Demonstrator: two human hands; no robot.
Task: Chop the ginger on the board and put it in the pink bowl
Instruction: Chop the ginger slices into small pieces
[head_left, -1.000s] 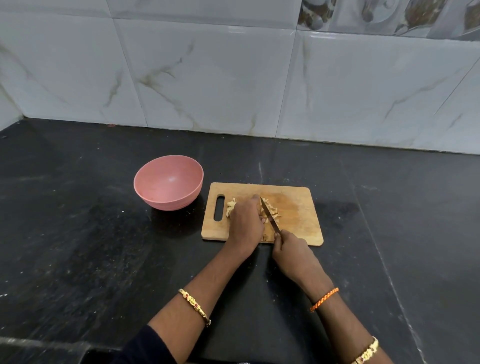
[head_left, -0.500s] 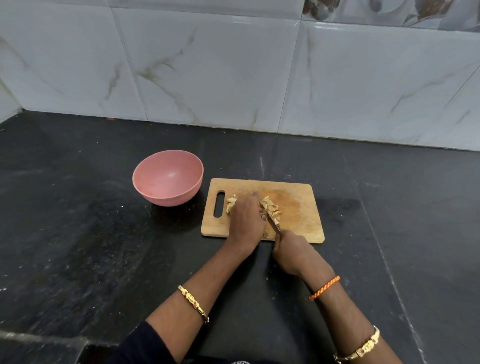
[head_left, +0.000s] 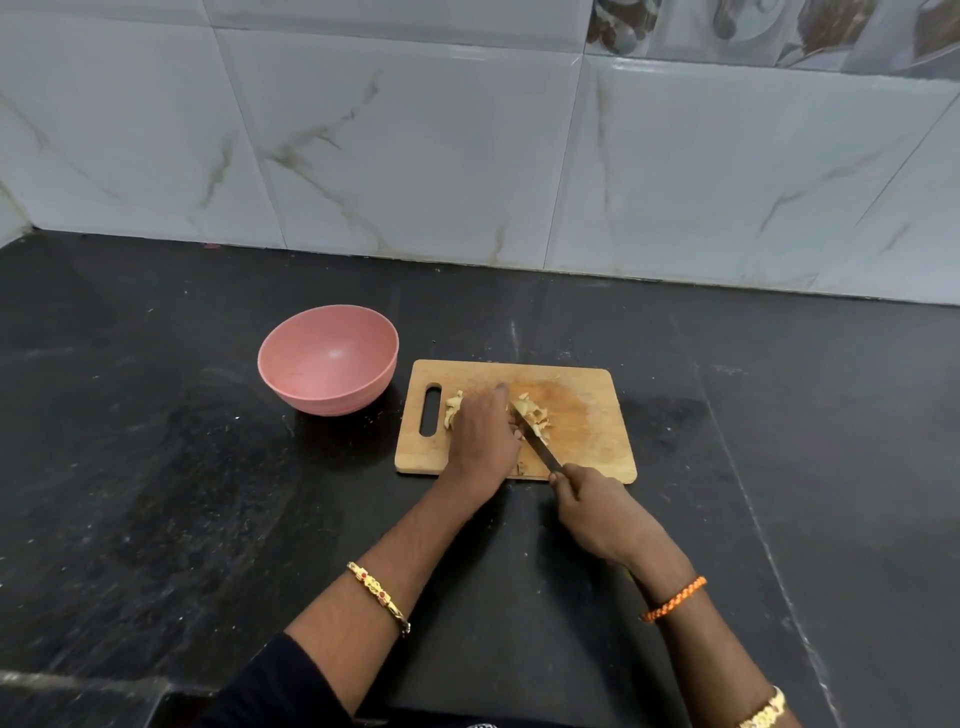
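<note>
Right hand (head_left: 597, 512) gripping knife (head_left: 540, 447), left hand (head_left: 483, 436) pinning ginger (head_left: 535, 413) (board (head_left: 592, 421))

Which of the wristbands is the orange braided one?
The band on the right wrist, nearest the right hand holding the knife; the others are gold.

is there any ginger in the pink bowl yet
No, the round pink plastic bowl shows a bare inside, and the pale ginger pieces lie on the rectangular wooden chopping board.

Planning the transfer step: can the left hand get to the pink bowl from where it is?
Probably yes. The left hand rests on the ginger, and only bare counter separates the board from the pink bowl.
</note>
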